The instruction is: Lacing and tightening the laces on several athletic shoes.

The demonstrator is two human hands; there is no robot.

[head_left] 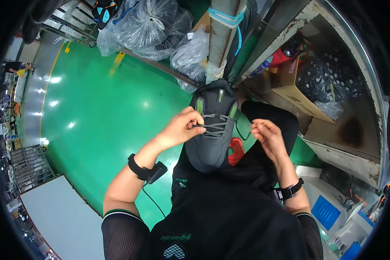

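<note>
Your left hand (184,126) pinches the thin grey lace (212,125) on the light, soft dark-grey knit shoe (212,130), while your right hand's (266,134) fingers clamp its limp, slippery far end.

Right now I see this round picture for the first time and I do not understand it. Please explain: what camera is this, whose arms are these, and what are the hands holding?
The picture comes from a wide fisheye camera worn on a person's head, looking down, so straight edges bend near the rim. No machine is at work: the two bare arms entering from below are the person's own. A dark grey shoe with green accents rests on the lap. The left hand pinches the grey laces on the shoe. The right hand holds a thin dark lace end pulled out to the side. Below lies a shiny green floor, with clear plastic bags farther off.
</note>
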